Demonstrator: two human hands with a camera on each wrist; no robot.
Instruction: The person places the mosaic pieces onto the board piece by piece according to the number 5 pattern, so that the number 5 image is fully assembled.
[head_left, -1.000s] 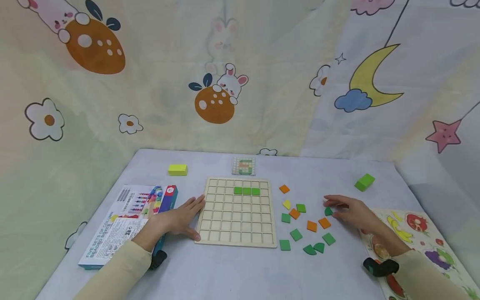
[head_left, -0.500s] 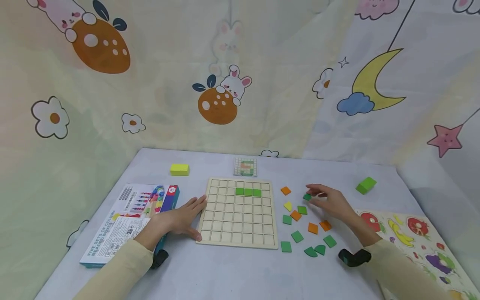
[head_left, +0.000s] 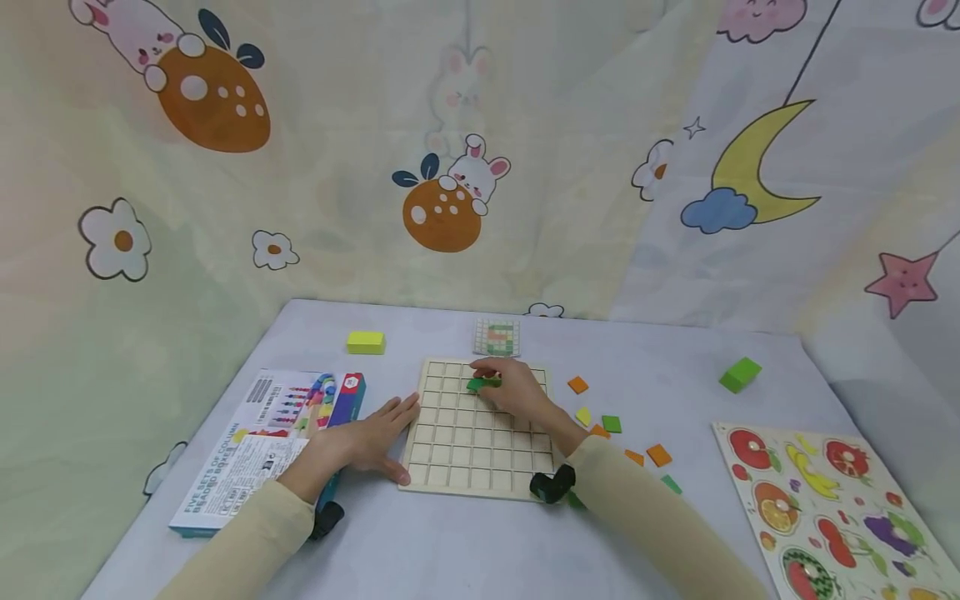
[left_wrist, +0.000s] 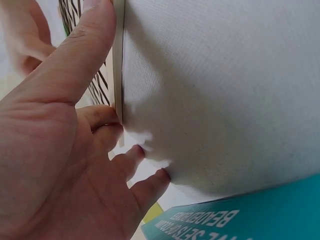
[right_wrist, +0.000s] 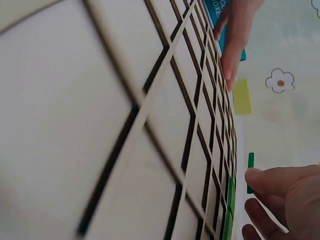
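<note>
My right hand (head_left: 517, 393) is over the upper part of the wooden grid board (head_left: 450, 454), pinching a small dark green tile (right_wrist: 250, 175) between thumb and fingers. In the right wrist view the tile is held edge-on, a little apart from the row of green tiles (right_wrist: 230, 200) set in the grid. From the head view, that row is mostly hidden behind the hand. My left hand (head_left: 371, 443) lies flat at the board's left side, fingers straight and fairly spread. Its thumb (left_wrist: 85, 45) and fingertips touch the board's edge in the left wrist view.
Right of the board lie loose orange tiles (head_left: 658, 455), a yellow piece (head_left: 583, 416) and green tiles (head_left: 611, 424), some behind the right sleeve. A pattern card (head_left: 497, 337), yellow block (head_left: 365, 342), green block (head_left: 741, 375), boxed set (head_left: 240, 458) and fruit puzzle board (head_left: 817, 500) surround it.
My right hand has carried the dark green tile leftward from among the loose pieces to over the board's green row. The left hand stays at the board's edge.
</note>
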